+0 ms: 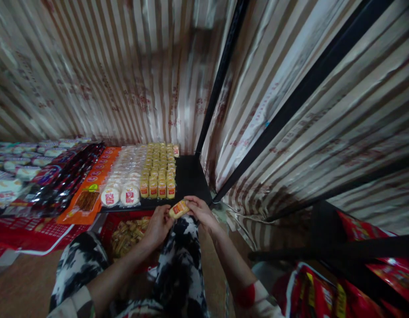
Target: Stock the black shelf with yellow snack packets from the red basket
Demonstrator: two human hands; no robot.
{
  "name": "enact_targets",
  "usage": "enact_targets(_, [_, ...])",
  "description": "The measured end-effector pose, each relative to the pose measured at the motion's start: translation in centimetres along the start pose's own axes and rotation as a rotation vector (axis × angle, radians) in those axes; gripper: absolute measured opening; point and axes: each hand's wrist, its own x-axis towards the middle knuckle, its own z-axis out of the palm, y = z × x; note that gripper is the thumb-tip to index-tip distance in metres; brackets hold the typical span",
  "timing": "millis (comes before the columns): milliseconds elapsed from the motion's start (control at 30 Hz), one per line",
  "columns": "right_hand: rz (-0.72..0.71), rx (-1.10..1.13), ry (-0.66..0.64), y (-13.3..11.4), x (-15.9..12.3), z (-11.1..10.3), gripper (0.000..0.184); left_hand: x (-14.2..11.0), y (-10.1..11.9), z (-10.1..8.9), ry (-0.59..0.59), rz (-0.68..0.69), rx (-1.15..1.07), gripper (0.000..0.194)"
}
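Note:
Between my two hands is a small yellow wrapped snack cake [179,209] with a red and orange label. My left hand [159,225] pinches its left end, and my right hand [199,211] grips its right end. It is held just in front of the black shelf [187,176], above my knee. Rows of similar yellow wrapped cakes [157,174] stand on the shelf beyond my hands. Under my left forearm, a red basket [107,229] holds many loose yellow packets [129,236].
Left of the cakes lie round white wrapped cakes [129,194], an orange snack packet [88,198] and dark shiny packets [63,176]. Black rack poles [221,75] rise before a striped curtain [141,66]. Red snack bags [319,291] sit at lower right.

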Motion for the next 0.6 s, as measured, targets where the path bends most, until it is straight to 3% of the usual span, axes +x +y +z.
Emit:
enact_targets(133, [-0.044, 0.063, 0.063, -0.4, 0.8, -0.6, 0.033, 1.4, 1.0, 2.1, 0.007, -0.087, -0.123, 0.02])
enact_targets(367, [-0.255, 0.107, 0.124, 0.4, 2.7, -1.0, 0.045, 4.8, 2.8, 6.3, 0.167, -0.267, -0.398, 0.015])
enact_targets(467, [-0.307, 0.083, 0.167, 0.7, 4.2, -1.4, 0.047, 6.4, 3.8, 7.3, 0.152, -0.313, -0.457, 0.013])
enact_targets(600, [-0.315, 0.04, 0.224, 0.4, 7.2, -2.1, 0.048, 8.3, 4.6, 8.4, 0.099, -0.393, -0.495, 0.032])
